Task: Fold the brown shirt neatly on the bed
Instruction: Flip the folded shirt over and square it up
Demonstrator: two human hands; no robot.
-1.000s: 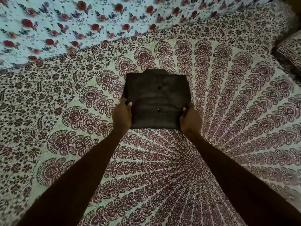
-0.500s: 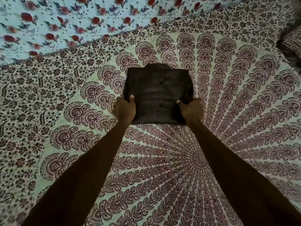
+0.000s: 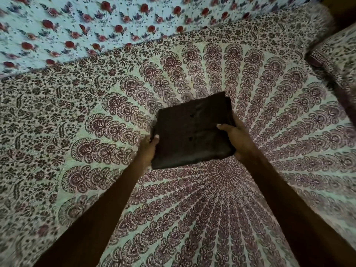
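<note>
Two bare forearms reach out over a mandala-print bedspread [image 3: 212, 209]; the left hand [image 3: 149, 149] and right hand [image 3: 236, 134] grip opposite edges of the brown shirt [image 3: 192, 132], a tilted, buttoned square packet. Rose-print cloth [image 3: 96, 26] lies beyond.

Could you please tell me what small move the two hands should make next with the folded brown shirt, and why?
Probably lower it and set it flat on the bedspread. The folded brown shirt is already a compact rectangle with two buttons showing, tilted and seemingly lifted off the patterned mandala bedspread. The left hand and right hand each have a grip on opposite side edges, thumbs on top.
</note>
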